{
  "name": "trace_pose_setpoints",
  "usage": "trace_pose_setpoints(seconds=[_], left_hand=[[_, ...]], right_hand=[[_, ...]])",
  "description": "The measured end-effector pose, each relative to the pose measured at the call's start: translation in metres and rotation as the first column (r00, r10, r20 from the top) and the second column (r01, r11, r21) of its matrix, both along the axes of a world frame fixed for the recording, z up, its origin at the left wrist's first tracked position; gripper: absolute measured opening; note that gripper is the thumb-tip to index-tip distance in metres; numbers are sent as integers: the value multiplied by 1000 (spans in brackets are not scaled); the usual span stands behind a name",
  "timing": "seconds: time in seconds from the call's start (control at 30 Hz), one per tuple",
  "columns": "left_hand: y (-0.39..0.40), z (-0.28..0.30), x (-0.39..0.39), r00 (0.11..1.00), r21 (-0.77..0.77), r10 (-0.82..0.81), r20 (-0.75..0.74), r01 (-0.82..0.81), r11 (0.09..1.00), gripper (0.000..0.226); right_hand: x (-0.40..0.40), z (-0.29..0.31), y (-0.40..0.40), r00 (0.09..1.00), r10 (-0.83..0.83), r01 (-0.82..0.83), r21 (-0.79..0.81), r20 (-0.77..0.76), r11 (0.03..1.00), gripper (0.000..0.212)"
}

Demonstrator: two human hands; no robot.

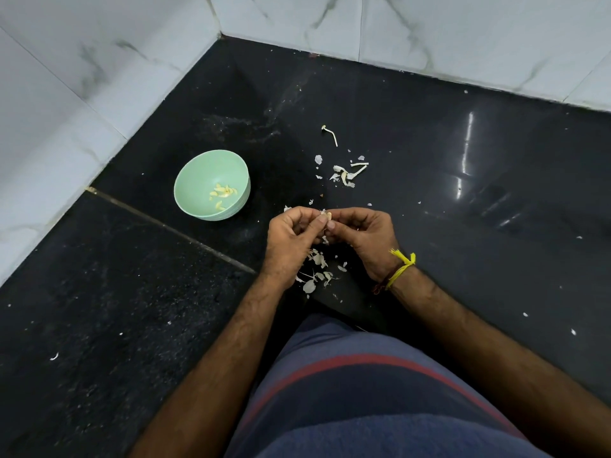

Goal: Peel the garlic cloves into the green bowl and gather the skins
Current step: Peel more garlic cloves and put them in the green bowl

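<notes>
My left hand [294,239] and my right hand [363,238] meet over the black counter, and both pinch one small garlic clove [327,215] between their fingertips. The clove is mostly hidden by the fingers. A green bowl [198,173] stands to the left of my hands, apart from them, with several peeled cloves [222,193] lying in it. Loose garlic skins [317,269] lie on the counter under and just behind my hands. A second scatter of skins [347,173] lies farther back, beyond my hands.
The black stone counter [463,193] ends at white marbled wall tiles [82,94] on the left and at the back. A thin garlic stem [332,135] lies past the far skins. Small skin flecks dot the counter at right and lower left.
</notes>
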State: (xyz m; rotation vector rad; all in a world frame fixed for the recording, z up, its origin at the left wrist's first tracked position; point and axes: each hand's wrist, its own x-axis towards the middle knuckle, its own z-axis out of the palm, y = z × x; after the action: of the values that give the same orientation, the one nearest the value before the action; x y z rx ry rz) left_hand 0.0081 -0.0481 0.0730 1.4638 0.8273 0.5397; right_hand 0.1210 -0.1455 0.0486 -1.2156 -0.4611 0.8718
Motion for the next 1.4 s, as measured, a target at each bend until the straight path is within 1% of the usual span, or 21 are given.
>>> trace_pose_setpoints(seconds=[0.1, 0.27, 0.4, 0.53, 0.57, 0.63, 0.73, 0.93, 1.07, 1.13, 1.27, 1.37, 1.4], left_hand=[[-1, -2, 1, 1000, -1, 23, -2, -23, 1000, 8], [-7, -7, 6, 994, 60, 82, -77, -77, 995, 11], [-8, -6, 7, 983, 191, 114, -145, -85, 978, 8], [-11, -1, 9, 976, 315, 157, -149, -104, 943, 7], [-11, -1, 9, 976, 349, 161, -146, -101, 932, 9], [-11, 0, 8, 977, 400, 146, -153, -73, 913, 12], [-12, 1, 7, 979, 461, 121, -166, -31, 887, 10], [-12, 1, 7, 982, 477, 131, -137, -51, 878, 8], [-15, 1, 6, 984, 487, 158, -86, -96, 868, 8], [-15, 0, 7, 986, 463, 158, -57, -114, 879, 9], [-13, -10, 6, 992, 349, 127, 15, -124, 929, 10], [-12, -15, 5, 990, 326, 143, 10, -138, 935, 19], [-13, -15, 5, 990, 318, 138, 3, -132, 939, 18]], right_hand=[[-1, 0, 0, 1000, 6, -6, -13, 14, 1000, 23], [-1, 0, 0, 999, 8, -6, -47, 42, 999, 24], [-2, 1, 0, 997, 13, -7, -75, 81, 997, 20], [-1, 1, 0, 990, 22, -9, -89, 141, 996, 19], [-1, 1, 0, 987, 21, -7, -90, 161, 996, 19], [-2, 1, 1, 983, 11, 6, -91, 185, 996, 21], [-4, 3, 2, 983, -20, 37, -89, 180, 995, 20], [-4, 1, 1, 988, -19, 33, -90, 154, 995, 16], [-5, 1, 1, 988, -14, 27, -77, 155, 997, 15], [-4, 0, 1, 991, -6, 15, -68, 135, 998, 15], [0, 2, 0, 998, 6, -4, -29, 67, 1000, 16], [0, 5, 1, 1000, -8, 9, -8, 17, 1000, 15], [0, 5, 1, 1000, -13, 14, -11, 17, 1000, 14]])
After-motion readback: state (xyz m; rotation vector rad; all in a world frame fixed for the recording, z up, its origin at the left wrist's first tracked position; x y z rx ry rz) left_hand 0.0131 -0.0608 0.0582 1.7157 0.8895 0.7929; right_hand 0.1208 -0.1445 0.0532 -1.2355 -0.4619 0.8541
